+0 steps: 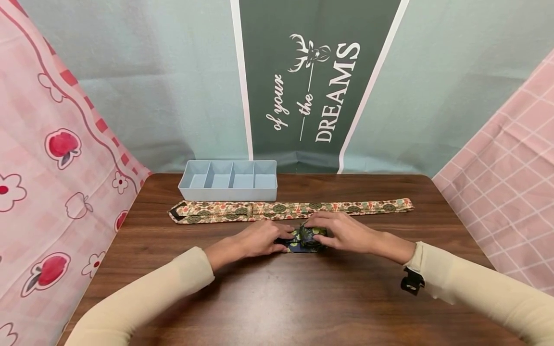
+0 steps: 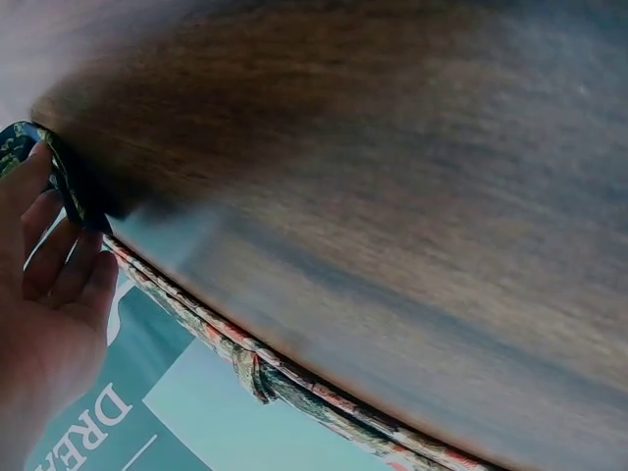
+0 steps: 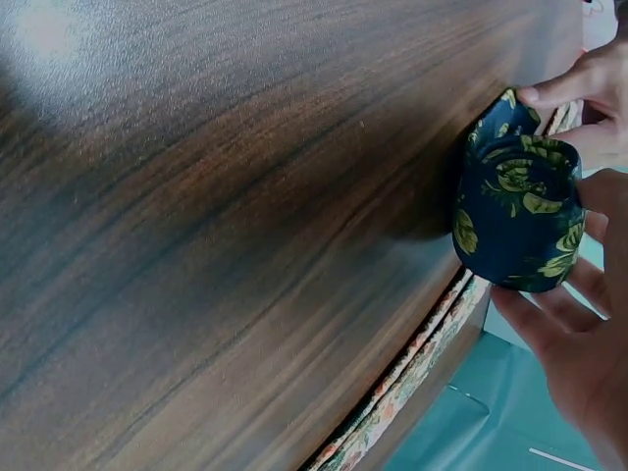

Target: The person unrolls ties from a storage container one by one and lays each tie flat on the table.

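- Navy tie [image 1: 308, 238], yellow-green floral print: lies on the table [image 1: 268, 298] in front of me, just on my side of a cream patterned tie [image 1: 294, 208]. Coil at the right, short flat stretch at the left.
- Right hand [image 1: 344, 233]: thumb and fingers curved round the coil, gripping it.
- Left hand [image 1: 261, 236]: thumb and fingers pinching the flat end. Both hands on the one tie, a little apart.
- Handling, by my judgement: light, soft, easily bent, not fragile. Cloth looks smooth, so turns may slip over each other and the coil may loosen under a slack grip.
- Best hold, I reckon: thumb and fingers on opposite sides of the coil, snug without crushing; the flat end kept taut by its edges.
- Pale blue divided tray [image 1: 229, 193]: beyond the patterned tie, toward my left.
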### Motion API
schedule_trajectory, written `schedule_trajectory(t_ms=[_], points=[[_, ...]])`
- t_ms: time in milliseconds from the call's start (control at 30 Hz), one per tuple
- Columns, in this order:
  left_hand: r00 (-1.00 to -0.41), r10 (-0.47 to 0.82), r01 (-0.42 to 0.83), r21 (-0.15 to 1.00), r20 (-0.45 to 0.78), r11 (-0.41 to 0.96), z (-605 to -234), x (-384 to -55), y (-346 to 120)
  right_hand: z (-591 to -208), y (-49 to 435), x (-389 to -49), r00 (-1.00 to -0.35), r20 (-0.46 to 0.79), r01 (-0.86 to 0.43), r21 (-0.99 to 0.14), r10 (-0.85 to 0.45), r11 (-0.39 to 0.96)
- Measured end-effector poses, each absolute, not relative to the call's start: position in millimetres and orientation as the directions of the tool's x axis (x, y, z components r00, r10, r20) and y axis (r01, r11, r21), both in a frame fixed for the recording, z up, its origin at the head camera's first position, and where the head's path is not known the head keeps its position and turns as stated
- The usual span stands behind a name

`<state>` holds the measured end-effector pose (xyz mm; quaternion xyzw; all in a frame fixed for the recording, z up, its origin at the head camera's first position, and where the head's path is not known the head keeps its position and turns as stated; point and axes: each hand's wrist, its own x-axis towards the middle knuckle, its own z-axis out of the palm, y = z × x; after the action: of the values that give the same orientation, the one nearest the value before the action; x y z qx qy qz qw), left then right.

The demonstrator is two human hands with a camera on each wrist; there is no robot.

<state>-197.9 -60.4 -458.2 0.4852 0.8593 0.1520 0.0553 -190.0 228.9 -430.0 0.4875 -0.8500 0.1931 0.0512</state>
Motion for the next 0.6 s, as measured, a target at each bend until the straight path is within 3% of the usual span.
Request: schedule_trajectory(t_ms=[167, 433, 600], points=[[-0.524, 0.852, 0.809, 0.322, 0.014, 0.492, -456.4, -197.8, -57.8, -426.5, 235.7, -191.0, -0.487, 0.237, -0.866, -0.254, -0.841, 0.430], [-0.517, 0.856, 0.813, 0.318, 0.007, 0.489, -457.7, -196.8, -56.6, -422.0, 253.1, -190.9, -0.490, 0.206, -0.865, -0.238, -0.847, 0.442], [-0.514, 0.858, 0.816, 0.315, 0.011, 0.484, -458.7, -196.8, -56.8, -423.9, 253.2, -189.6, -0.487, 0.257, -0.869, -0.237, -0.835, 0.434]])
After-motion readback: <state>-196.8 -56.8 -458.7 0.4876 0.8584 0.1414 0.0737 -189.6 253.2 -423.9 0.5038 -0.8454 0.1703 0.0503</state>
